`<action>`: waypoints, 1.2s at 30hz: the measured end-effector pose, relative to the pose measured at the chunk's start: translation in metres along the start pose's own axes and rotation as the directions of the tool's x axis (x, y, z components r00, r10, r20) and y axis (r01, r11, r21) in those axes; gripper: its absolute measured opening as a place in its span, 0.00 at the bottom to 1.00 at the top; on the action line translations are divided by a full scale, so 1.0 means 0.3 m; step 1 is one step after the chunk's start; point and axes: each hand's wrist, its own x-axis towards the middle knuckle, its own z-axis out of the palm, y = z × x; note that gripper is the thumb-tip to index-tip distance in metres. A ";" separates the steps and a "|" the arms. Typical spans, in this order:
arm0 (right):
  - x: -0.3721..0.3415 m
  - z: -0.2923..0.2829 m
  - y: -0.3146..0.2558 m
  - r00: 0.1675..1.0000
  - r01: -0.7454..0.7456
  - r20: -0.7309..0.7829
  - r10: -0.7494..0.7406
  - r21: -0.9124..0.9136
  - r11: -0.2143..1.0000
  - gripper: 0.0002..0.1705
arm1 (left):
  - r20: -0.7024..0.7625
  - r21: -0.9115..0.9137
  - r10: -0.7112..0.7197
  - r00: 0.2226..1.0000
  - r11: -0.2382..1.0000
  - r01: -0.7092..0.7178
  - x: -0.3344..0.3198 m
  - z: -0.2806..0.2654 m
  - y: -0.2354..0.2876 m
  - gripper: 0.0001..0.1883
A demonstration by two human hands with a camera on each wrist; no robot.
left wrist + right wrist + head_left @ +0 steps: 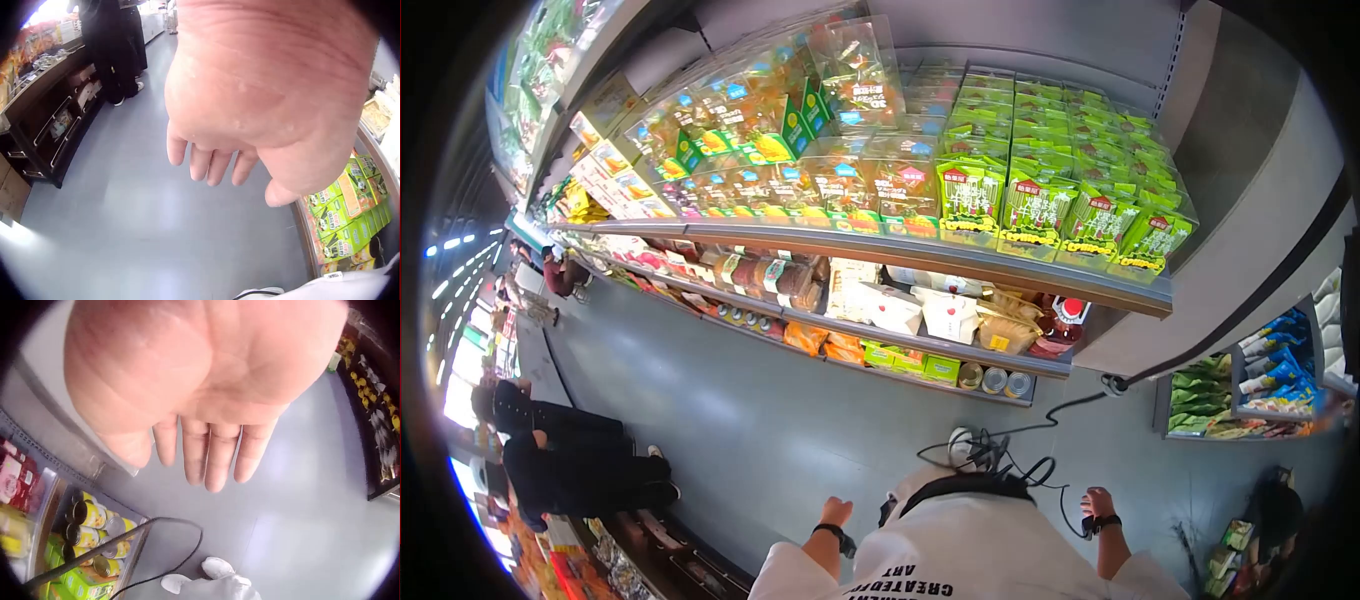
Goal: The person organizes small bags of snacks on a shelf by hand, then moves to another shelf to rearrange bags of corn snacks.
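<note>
My left hand [837, 512] hangs beside my body with nothing in it. In the left wrist view its fingers [214, 165] point down over the floor, loosely bent. On the other side of my body is my right hand [1098, 503], also holding nothing. The right wrist view shows its palm, with fingers [214, 453] hanging nearly straight. Ahead of me, apart from both hands, a shelf [920, 250] bears green snack packets [1032, 190] and clear-topped packs [905, 190]. White bags [948, 313] sit on the shelf below.
A black cable [1050, 425] loops near my feet and runs up to the right. Cans [994, 380] and green boxes [941, 368] stand on the lowest shelf. People in dark clothes [590, 455] stand at the left by a dark display unit [56, 112]. Grey floor [770, 410] lies between.
</note>
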 end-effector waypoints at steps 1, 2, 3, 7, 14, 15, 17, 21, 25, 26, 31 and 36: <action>-0.001 0.017 -0.009 0.999 -0.016 0.042 0.017 -0.010 1.000 0.15 | 0.017 -0.025 0.041 0.999 0.999 -0.040 -0.019 0.009 -0.037 0.29; 0.004 0.042 -0.016 0.998 0.001 0.065 0.004 -0.065 0.998 0.16 | 0.035 -0.046 0.080 0.996 0.996 -0.078 -0.042 0.008 -0.054 0.30; -0.006 0.062 -0.003 0.996 0.007 0.088 0.003 -0.118 0.993 0.16 | 0.035 -0.042 0.067 0.997 0.997 -0.066 -0.059 0.008 -0.071 0.30; 0.017 0.112 0.110 0.993 -0.009 0.117 0.021 -0.103 0.995 0.07 | -0.021 -0.076 0.178 0.984 0.981 -0.180 -0.152 -0.056 -0.099 0.29; 0.208 0.077 0.473 0.680 0.644 0.715 -0.160 -0.479 0.596 0.12 | -0.001 -0.031 0.200 0.980 0.979 -0.200 -0.002 -0.178 -0.095 0.29; 0.323 0.083 0.623 0.760 0.424 0.644 -0.083 -0.396 0.815 0.12 | -0.001 -0.015 0.225 0.974 0.974 -0.225 0.038 -0.202 -0.096 0.29; 0.399 0.177 0.727 0.816 -0.105 0.563 0.129 -0.075 0.992 0.12 | -0.009 -0.041 0.285 0.959 0.958 -0.285 0.121 -0.262 -0.099 0.28; 0.257 0.349 0.592 0.817 0.468 0.449 -0.363 -0.883 -0.038 0.10 | -0.035 -0.006 0.399 0.916 0.917 -0.399 0.330 -0.408 -0.179 0.28; 0.183 0.608 0.166 0.702 0.326 0.221 -0.677 -0.945 0.029 0.11 | -0.001 0.108 0.484 0.875 0.870 -0.481 0.554 -0.595 -0.152 0.29; 0.250 0.643 0.128 0.742 0.355 0.042 -0.670 -0.872 0.338 0.16 | 0.022 0.186 0.448 0.894 0.876 -0.444 0.583 -0.653 -0.123 0.30; 0.034 0.873 -0.357 0.608 0.741 -0.169 -0.776 -0.232 0.630 0.20 | -0.035 0.247 0.612 0.790 0.771 -0.587 0.715 -0.900 0.162 0.29; -0.055 1.014 -0.806 0.638 0.727 -0.196 -0.745 -0.164 0.666 0.13 | -0.113 0.413 0.772 0.625 0.609 -0.678 0.592 -1.047 0.593 0.29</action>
